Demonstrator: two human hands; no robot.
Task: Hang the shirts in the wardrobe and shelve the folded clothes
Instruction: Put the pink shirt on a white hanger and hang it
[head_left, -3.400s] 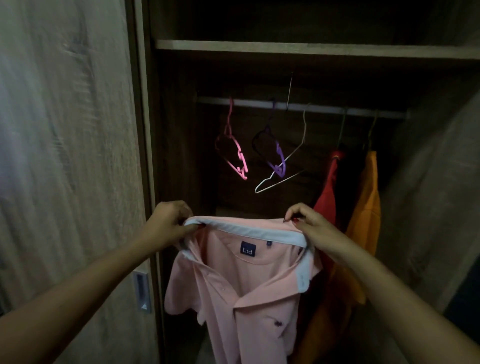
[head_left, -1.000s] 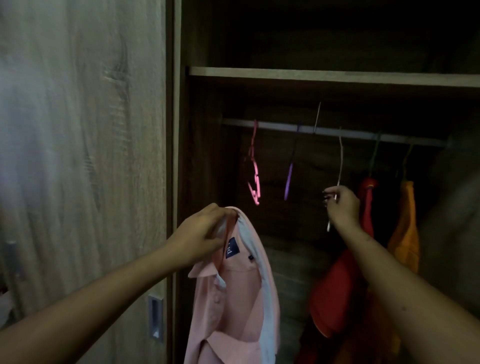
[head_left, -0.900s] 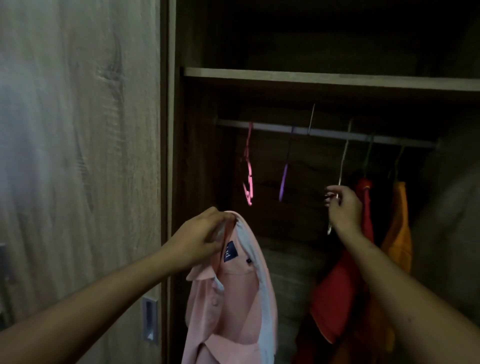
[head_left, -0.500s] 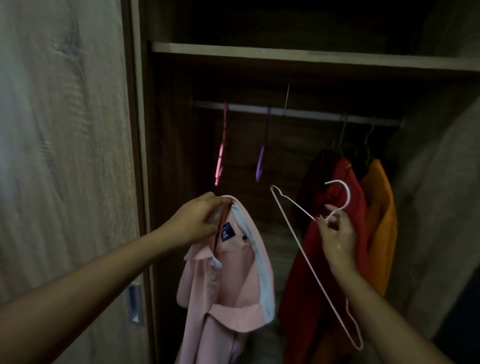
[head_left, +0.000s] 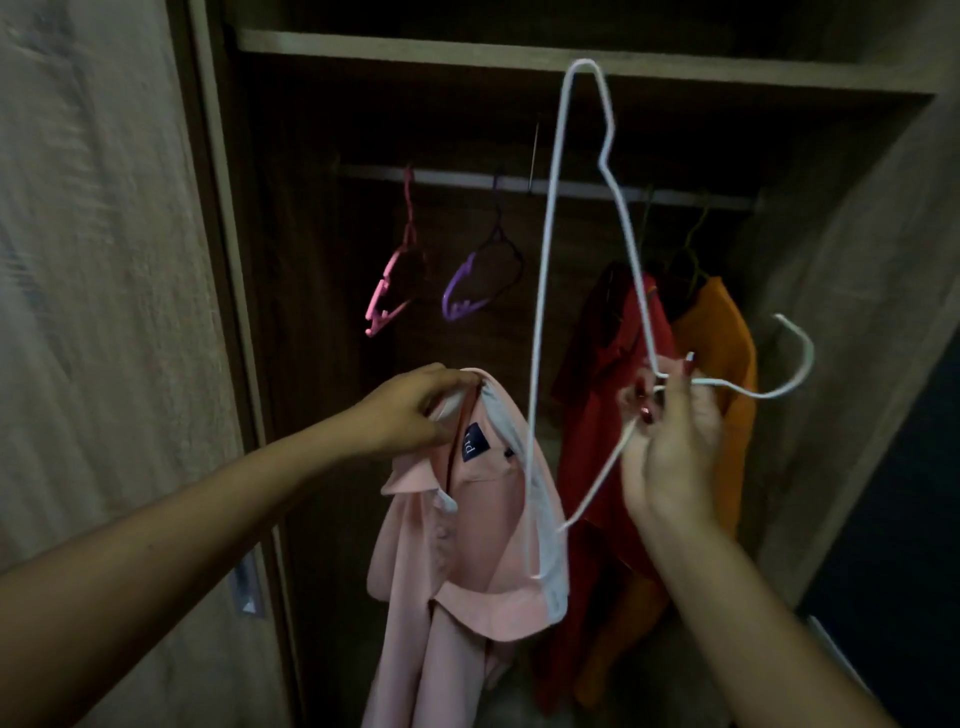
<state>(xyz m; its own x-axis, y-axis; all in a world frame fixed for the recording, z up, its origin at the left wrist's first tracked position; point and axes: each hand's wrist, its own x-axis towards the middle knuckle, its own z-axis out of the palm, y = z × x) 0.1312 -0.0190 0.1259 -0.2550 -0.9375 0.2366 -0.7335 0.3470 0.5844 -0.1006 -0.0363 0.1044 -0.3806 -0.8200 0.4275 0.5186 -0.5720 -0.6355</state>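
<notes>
Pink shirt hangs pinched by left hand; right hand grips white hanger at its neck.

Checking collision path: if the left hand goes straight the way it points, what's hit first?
Likely the white hanger: its long wire crosses just right of the left hand and the pink shirt it grips. The red shirt hangs beyond. Depth is unclear.

Dim, wide-angle view; wardrobe interior in deep shadow, edges softly blurred
</notes>
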